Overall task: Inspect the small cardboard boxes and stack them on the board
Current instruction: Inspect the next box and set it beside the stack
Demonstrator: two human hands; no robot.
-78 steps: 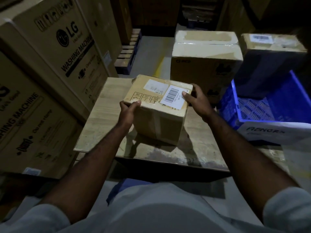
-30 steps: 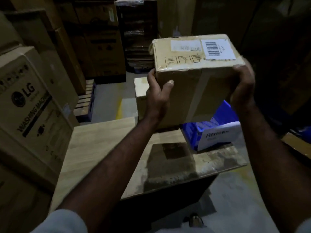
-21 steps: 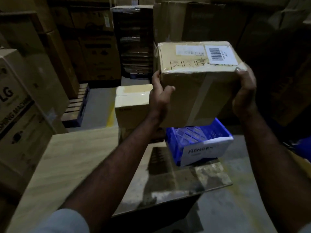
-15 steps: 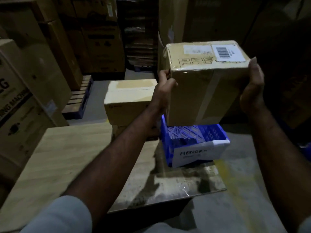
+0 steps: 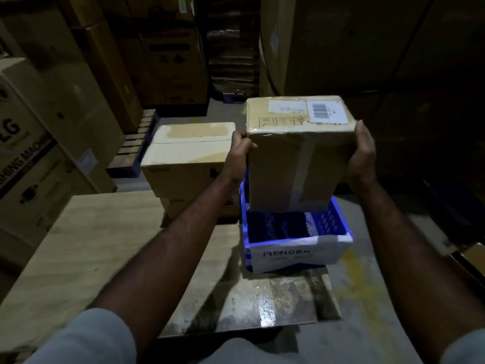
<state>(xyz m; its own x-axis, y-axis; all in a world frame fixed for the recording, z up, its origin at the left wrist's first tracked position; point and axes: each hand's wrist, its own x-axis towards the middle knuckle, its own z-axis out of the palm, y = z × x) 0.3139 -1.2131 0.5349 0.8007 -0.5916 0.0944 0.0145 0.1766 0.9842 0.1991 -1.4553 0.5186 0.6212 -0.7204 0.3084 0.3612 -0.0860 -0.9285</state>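
Holding the small cardboard box [image 5: 296, 164] clear of every surface, both hands grip it near its top edge. The left hand [image 5: 239, 156] is curled round the left corner, with the thumb on the near face. The right hand [image 5: 363, 156] clasps the right side, thumb upright along the near edge; its fingers are hidden behind the box.

The box is sealed: a strip of clear tape runs down the near face. The top face carries a white barcode label [image 5: 326, 112], a second pale label and a row of printed handling symbols. It hangs directly above the blue crate [image 5: 337, 222], with its lower edge over the crate's opening.

The crate has slotted plastic walls and a white paper sheet [image 5: 296, 254] across its near wall, hand-lettered "ABNORM". The interior is dim, and its contents cannot be made out.

The crate stands at the far right of the wooden board [image 5: 91, 245]. Whether it rests on the board or beside it cannot be told.

Beyond the board, two closed taped cartons [image 5: 189, 156] are stacked one on the other. Large washing machine cartons [image 5: 31, 158] stand at the left.
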